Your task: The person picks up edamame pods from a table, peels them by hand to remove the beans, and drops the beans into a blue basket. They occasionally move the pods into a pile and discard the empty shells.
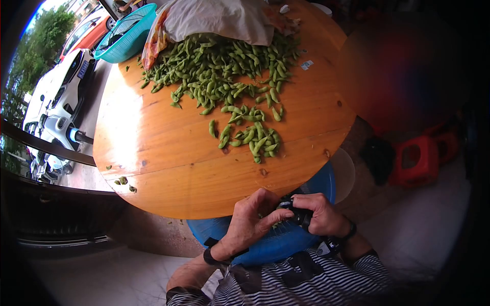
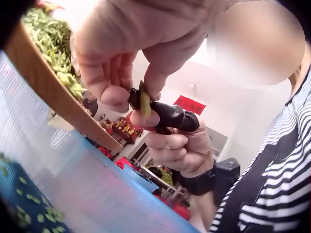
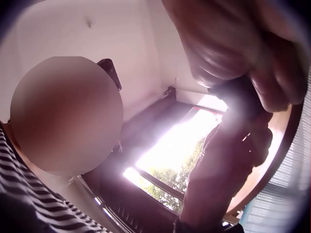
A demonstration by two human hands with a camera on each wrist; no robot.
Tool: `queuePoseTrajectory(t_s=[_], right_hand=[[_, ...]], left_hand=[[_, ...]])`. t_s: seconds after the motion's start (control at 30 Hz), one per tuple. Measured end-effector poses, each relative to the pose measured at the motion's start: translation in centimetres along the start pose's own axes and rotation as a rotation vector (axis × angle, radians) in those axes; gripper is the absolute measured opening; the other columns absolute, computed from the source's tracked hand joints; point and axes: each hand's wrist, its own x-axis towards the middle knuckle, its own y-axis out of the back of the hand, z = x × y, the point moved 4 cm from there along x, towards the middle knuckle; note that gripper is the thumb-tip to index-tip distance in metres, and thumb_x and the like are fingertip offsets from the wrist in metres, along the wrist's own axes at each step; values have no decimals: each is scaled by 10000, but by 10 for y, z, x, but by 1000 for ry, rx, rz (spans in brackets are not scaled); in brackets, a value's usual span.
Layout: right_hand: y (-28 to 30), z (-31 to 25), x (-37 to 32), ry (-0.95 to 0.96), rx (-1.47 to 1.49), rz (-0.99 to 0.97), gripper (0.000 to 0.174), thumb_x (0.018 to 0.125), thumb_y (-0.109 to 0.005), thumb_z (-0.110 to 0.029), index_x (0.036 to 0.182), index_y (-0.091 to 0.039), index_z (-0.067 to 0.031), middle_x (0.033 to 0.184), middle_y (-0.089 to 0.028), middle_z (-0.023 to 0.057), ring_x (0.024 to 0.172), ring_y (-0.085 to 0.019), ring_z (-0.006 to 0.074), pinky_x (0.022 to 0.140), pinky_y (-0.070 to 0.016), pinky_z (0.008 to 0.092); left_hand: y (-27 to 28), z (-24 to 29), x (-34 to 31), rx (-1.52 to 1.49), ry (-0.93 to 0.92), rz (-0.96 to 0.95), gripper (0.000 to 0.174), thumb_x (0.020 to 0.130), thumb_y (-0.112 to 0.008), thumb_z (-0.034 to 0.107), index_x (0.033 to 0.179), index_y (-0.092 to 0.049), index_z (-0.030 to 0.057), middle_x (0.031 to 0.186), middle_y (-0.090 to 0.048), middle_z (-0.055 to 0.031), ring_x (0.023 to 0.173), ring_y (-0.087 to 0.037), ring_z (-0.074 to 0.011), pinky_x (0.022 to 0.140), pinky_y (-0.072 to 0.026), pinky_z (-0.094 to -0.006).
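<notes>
Below the table's front edge, my left hand (image 1: pixel 250 217) pinches a small green soybean pod (image 2: pixel 145 103) between thumb and fingers. My right hand (image 1: pixel 322 217) grips a black, rounded tool (image 2: pixel 171 115), its near end right at the pod; its exact kind I cannot tell. In the right wrist view the tool is mostly dark against the bright window. Both hands are over a blue basin (image 1: pixel 255 250), where loose shelled beans (image 2: pixel 51 213) lie at the bottom. On the table rests a large heap of pods (image 1: pixel 219 66), with a smaller cluster of pods (image 1: pixel 260 140) nearer to me.
A white cloth (image 1: pixel 214 23) covers the back of the heap on the round wooden table (image 1: pixel 168 163). A turquoise basket (image 1: pixel 122 46) stands at the far left. Several pod scraps (image 1: pixel 122 181) lie near the left edge. Red plastic stools (image 1: pixel 416 163) stand on the right.
</notes>
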Motion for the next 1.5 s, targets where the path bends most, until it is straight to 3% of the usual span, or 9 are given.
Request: queuePoseTrajectory(t_s=[0.23,0.33,0.4,0.73,0.87,0.93,1.03,1.27,1.5], right_hand=[[5,1,-3,44,-170,79,382,569,-510,60,940,-598,69,848,-585,165,808,-618,335,681,-493,347],[4,-9,-1,49,-205,128,396,572,-517,77,961,-591,69,899,-585,174,831,-626,356,710,-511,363],[-2,-11,-2,36,-250,161,407,576,-531,82,979,-591,66,935,-584,178,833,-626,363,720,-517,374],[-33,-13,-10,104,-508,330,591,583,-615,75,1172,-572,53,1121,-550,185,914,-651,366,729,-562,408],[-34,-13,-5,181,-534,408,602,587,-616,88,1187,-571,60,1130,-553,190,947,-649,370,748,-564,403],[-33,-16,-5,153,-511,453,403,730,-690,39,1126,-614,37,1062,-592,156,924,-645,331,758,-545,380],[-34,-18,-7,205,-576,380,559,612,-620,97,1170,-589,69,1151,-562,203,994,-651,366,794,-573,386],[-29,-16,-5,199,-486,440,433,696,-625,97,1125,-621,40,1069,-615,147,907,-662,313,773,-550,356],[-7,-3,-3,114,-152,372,424,669,-513,70,1065,-661,33,951,-624,149,859,-662,265,757,-526,319]], left_hand=[[8,7,-1,264,-217,26,204,864,-744,77,1051,-695,13,856,-704,-29,743,-630,-86,680,-520,-240],[6,-8,-5,92,-123,-31,270,919,-659,46,1186,-650,7,868,-699,-108,717,-664,-161,671,-539,-277],[0,-22,-7,-291,193,-37,289,967,-601,60,1246,-617,-11,855,-681,-62,727,-636,-114,657,-525,-253],[-24,-33,-5,-651,108,166,264,971,-453,-18,1181,-612,-3,1066,-670,-79,682,-565,-73,646,-483,-210],[-36,-31,-7,-759,129,209,251,970,-452,27,1198,-556,11,1140,-627,-54,833,-557,-68,731,-471,-211],[-39,-34,-9,-831,171,152,271,987,-425,70,1217,-553,5,1162,-612,-56,943,-570,-89,843,-468,-236],[-44,-33,-10,-973,159,175,293,995,-420,86,1236,-555,-10,1156,-615,-59,990,-592,-114,883,-478,-255],[-41,-36,-9,-966,171,119,316,1008,-432,100,1271,-552,-26,1121,-635,-66,1016,-610,-136,919,-482,-280],[-21,-26,-11,-563,225,-8,338,1046,-471,147,1331,-530,-24,890,-602,-10,685,-483,-71,625,-429,-220]])
